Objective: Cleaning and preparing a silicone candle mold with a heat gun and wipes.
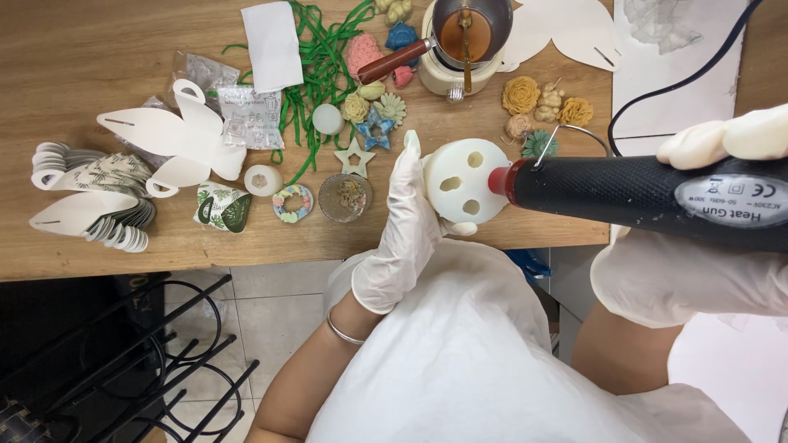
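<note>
White latex covers both hands. The left hand [408, 226] curls around a round white silicone mould with three holes [456, 180], fingers behind it and mostly hidden. The right hand [698, 246] grips a black heat gun with a red nozzle [632, 193], its rear cut off at 3 o'clock (palm unseen under the barrel). Its long axis runs 3 to 9 o'clock, nozzle touching the mould, above the wooden table [82, 57] edge.

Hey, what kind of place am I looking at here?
Likely a home candle-making craft bench: a melting pot of wax, flower-shaped wax pieces, and a heat gun aimed at a white mould.
</note>
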